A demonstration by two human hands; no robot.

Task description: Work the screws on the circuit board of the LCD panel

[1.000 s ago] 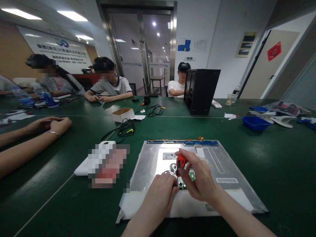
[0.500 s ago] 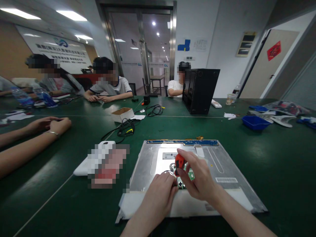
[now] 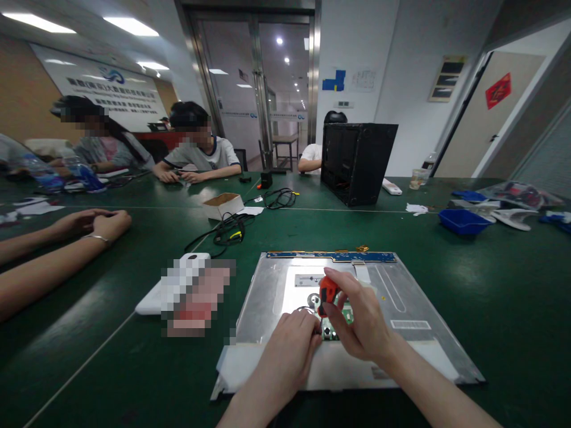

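A flat silver metal panel [image 3: 267, 309] lies on the green table, with a blue circuit strip [image 3: 330, 257] along its far edge. My right hand [image 3: 363, 315] grips an orange and black screwdriver [image 3: 328, 291] upright over a small green circuit board [image 3: 330, 333] at the panel's middle. Beside the screwdriver's lower end, my left hand [image 3: 292, 342] is closed at the board's left edge; what its fingertips pinch is hidden. The hands cover part of the board and the screwdriver tip.
Left of the panel lie a white device [image 3: 154, 297] and a blurred pink item [image 3: 203, 297]. Beyond are black cables [image 3: 229, 232], an open box [image 3: 223, 205], a black case [image 3: 359, 163] and a blue tray [image 3: 464, 221]. Another person's hands [image 3: 104, 224] rest at left.
The screwdriver and my right fingertips have shifted very slightly right. Across the table, the black case has turned a little, and the person behind it is more hidden.
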